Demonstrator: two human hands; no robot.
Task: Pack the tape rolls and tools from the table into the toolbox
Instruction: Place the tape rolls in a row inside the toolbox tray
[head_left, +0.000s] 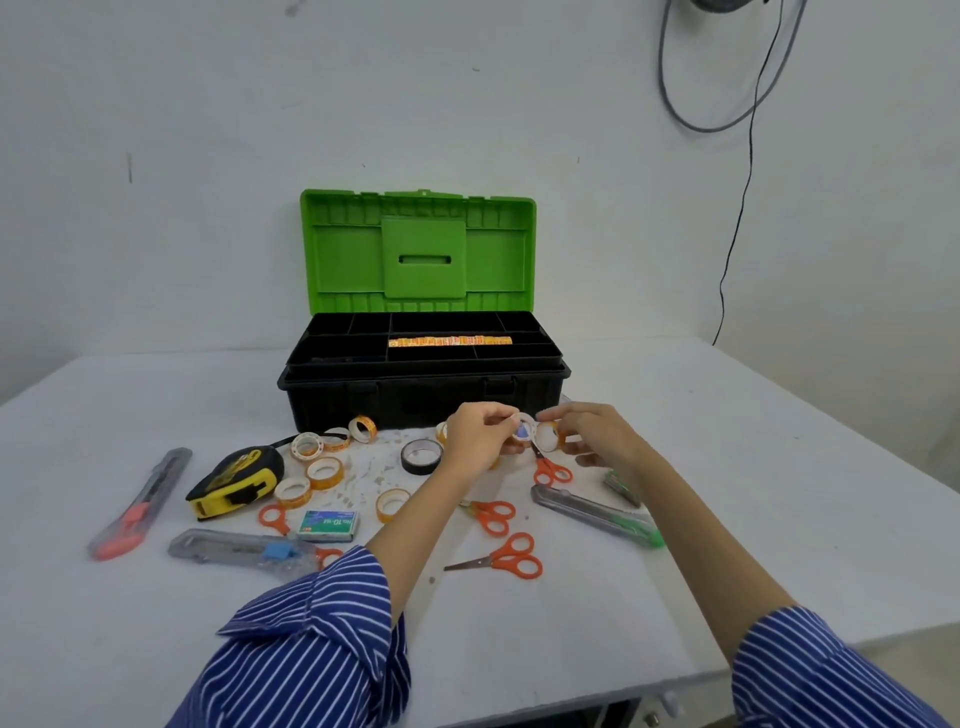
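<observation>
Left hand (480, 436) and right hand (592, 434) both pinch small tape rolls (537, 434) just near of the open toolbox (423, 395) (a taped row already in its tray), other rolls, scissors (506, 556) scattered on tabletop (727, 467).

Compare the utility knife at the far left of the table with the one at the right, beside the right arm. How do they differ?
The left utility knife has a red slider and red end; the right utility knife has a green end. The left one lies clear of the person, while the right one is partly hidden behind the right forearm. Both have grey bodies and lie flat on the table, unpacked.
</observation>
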